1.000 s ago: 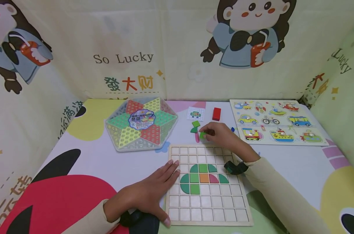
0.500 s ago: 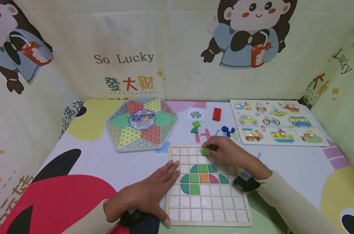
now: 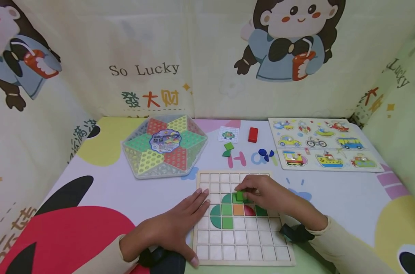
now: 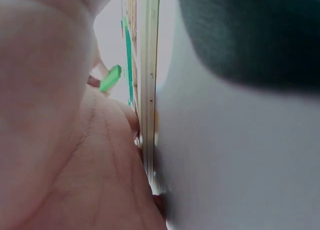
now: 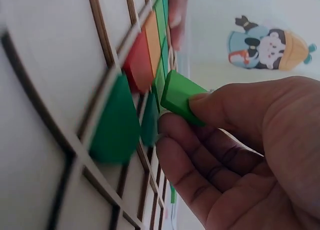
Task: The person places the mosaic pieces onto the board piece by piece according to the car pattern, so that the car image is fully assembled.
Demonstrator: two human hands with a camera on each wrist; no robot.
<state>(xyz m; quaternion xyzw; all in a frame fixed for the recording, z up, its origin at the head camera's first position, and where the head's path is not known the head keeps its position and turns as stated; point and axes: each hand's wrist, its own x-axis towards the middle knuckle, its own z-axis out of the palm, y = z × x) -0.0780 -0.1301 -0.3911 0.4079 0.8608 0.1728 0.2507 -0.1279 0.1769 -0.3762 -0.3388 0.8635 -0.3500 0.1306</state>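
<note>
A light green square tile [image 5: 182,94] is pinched between thumb and fingers of my right hand [image 3: 267,192], held just over the pattern on the wooden grid board [image 3: 241,257]. In the board's cells sit green quarter-round tiles [image 3: 216,217], light green squares [image 3: 227,223], one orange square [image 3: 238,210] and one red quarter-round [image 3: 249,210]. My left hand [image 3: 181,220] rests along the board's left edge, fingers straight, fingertips on the frame. From the left wrist view, the palm [image 4: 100,160] lies beside the board's edge [image 4: 148,89].
Behind the board lie two loose green tiles [image 3: 228,149], several blue pieces [image 3: 266,154], a pattern card [image 3: 228,134] and a red block [image 3: 252,134]. A hexagonal game box [image 3: 144,146] stands back left, a vehicle puzzle board [image 3: 317,153] back right.
My right hand has picked up the light green square from behind the board and carried it toward me, over the top row of the pattern. The left hand has stayed in place.
</note>
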